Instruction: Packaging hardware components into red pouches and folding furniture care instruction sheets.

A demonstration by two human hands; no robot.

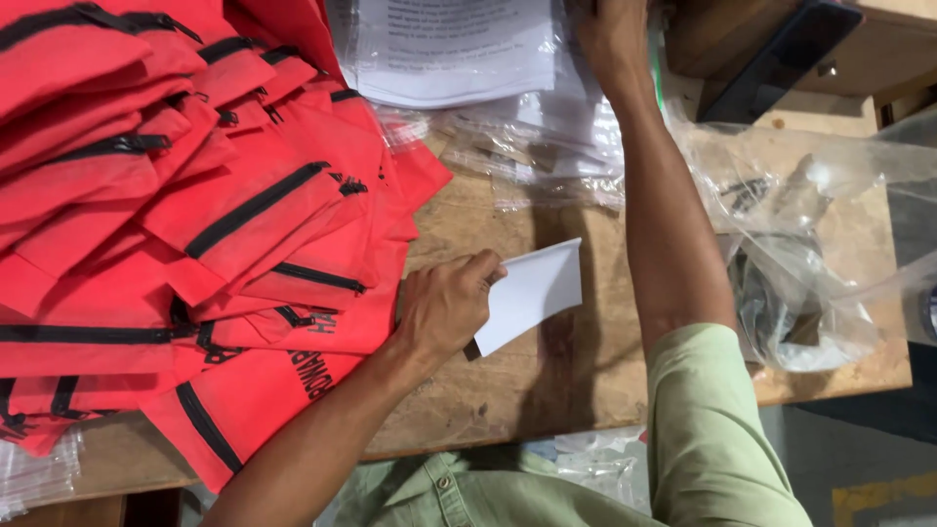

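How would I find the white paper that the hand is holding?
Look at the wooden table, right of the big pile of red pouches with black zips. The left hand holds a folded white paper there. It is plain and blank, unlike the printed sheets in clear plastic sleeves farther back.

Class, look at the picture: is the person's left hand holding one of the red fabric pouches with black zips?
No, the left hand holds a folded white paper card, while the red fabric pouches with black zips lie piled beside it on the wooden table.
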